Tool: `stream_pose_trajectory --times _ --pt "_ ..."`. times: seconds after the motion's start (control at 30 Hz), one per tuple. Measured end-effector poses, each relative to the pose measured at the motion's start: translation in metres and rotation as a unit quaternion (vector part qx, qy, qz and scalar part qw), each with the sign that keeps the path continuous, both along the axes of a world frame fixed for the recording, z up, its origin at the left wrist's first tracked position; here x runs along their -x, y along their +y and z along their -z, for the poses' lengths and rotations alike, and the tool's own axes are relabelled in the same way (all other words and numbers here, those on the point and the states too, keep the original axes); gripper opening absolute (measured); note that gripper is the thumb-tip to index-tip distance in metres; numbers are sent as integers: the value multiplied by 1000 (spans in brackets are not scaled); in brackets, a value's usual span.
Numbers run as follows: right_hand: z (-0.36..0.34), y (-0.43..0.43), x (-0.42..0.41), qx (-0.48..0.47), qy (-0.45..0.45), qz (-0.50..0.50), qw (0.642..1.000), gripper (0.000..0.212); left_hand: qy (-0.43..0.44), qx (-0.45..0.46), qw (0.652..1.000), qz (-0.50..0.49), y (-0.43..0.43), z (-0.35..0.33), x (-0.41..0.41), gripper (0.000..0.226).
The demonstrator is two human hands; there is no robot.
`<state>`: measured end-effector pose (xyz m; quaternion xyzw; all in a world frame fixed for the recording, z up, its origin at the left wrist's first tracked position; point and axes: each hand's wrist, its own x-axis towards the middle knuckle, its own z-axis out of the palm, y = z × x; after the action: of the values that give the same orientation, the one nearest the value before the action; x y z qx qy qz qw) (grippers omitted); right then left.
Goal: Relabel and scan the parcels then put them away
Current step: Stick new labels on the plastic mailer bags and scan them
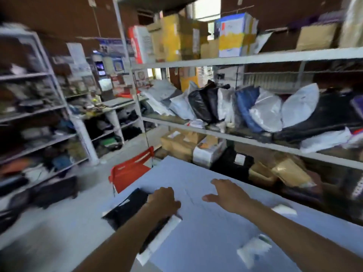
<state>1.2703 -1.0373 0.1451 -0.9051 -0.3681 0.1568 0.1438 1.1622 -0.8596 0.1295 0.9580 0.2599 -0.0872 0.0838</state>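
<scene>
A pale blue table fills the lower middle of the blurred view. At its left edge my left hand curls over a black parcel. A white strip along that edge runs under my left forearm. My right hand hovers over the tabletop with its fingers spread and nothing in it. Two white items lie on the table: a blurred one near the front right and a smaller one at the right edge.
A grey metal shelf rack stands close behind the table, packed with poly-bag parcels and cardboard boxes. A red plastic chair sits at the table's far left corner. More loaded racks line the left wall across a grey floor.
</scene>
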Motion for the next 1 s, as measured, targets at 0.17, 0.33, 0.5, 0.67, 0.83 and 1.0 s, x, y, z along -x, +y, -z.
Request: stream_pose_trajectory --times 0.17,0.33,0.5,0.67,0.83,1.0 --pt "19 84 18 16 26 -33 999 67 -2 24 999 -39 72 10 35 34" --pt "37 147 28 20 44 -70 996 64 37 28 995 -92 124 29 46 40" --pt "53 195 11 35 53 -105 992 62 30 87 985 -143 155 55 33 39" --pt "72 234 -19 39 76 -133 988 51 33 111 975 -188 177 77 18 40" --pt "108 267 -35 64 122 -129 982 50 49 129 967 -216 199 103 6 42" --pt "150 295 -38 82 139 -135 978 46 69 146 961 -223 219 141 1 41"
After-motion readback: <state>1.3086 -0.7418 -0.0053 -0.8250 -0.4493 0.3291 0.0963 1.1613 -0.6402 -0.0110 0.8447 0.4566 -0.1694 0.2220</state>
